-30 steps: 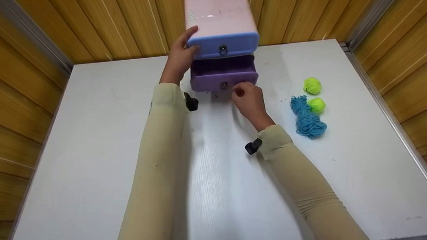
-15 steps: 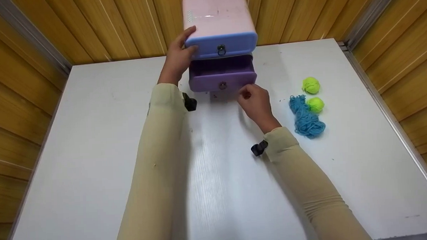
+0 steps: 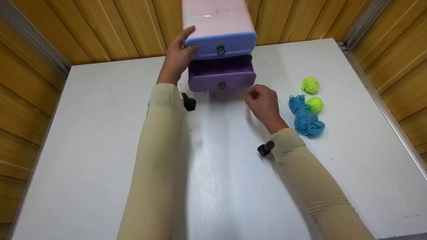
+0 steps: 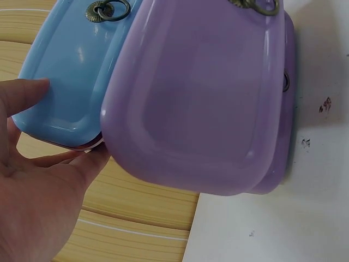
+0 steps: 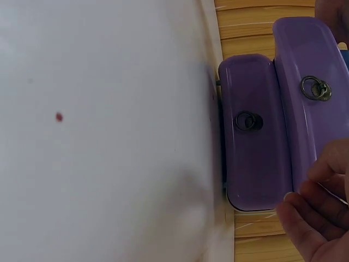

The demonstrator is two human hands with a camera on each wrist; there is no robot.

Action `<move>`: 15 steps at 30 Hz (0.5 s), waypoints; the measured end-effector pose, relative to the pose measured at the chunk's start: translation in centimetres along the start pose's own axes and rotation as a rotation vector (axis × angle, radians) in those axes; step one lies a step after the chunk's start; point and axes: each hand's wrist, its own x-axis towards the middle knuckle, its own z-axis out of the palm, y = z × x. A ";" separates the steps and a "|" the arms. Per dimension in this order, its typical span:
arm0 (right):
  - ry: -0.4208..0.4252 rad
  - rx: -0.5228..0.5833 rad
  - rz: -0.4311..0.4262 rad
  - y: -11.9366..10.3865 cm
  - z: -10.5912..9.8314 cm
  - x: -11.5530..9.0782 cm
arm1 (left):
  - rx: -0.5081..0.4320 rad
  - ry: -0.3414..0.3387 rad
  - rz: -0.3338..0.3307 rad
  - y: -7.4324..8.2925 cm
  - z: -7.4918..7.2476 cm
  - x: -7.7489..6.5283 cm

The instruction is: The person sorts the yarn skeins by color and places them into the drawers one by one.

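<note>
At the far edge of the white worktop (image 3: 104, 138), pink-topped plastic drawer cabinet (image 3: 219, 20): judged light, stiff, slippery; purple drawer (image 3: 203, 83) standing out, best gripped by its metal ring (image 3: 222, 85). Left hand (image 3: 177, 57) clamps the cabinet's corner; right hand (image 3: 265, 104), fingers loosely curled, holds nothing.

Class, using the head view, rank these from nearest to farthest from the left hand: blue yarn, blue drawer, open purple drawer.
1. Blue drawer: touched by the left hand at its left end.
2. Open purple drawer: directly below the blue drawer.
3. Blue yarn: farthest, off to the right on the table.
</note>
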 end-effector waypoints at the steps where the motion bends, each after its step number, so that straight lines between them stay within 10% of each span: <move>1: 0.000 -0.003 0.004 0.1 -0.1 0.0 | -0.001 0.000 -0.003 0.0 0.0 0.0; 15: -0.011 -0.044 0.039 1.6 -1.2 0.1 | 0.012 0.002 -0.001 0.0 0.0 0.0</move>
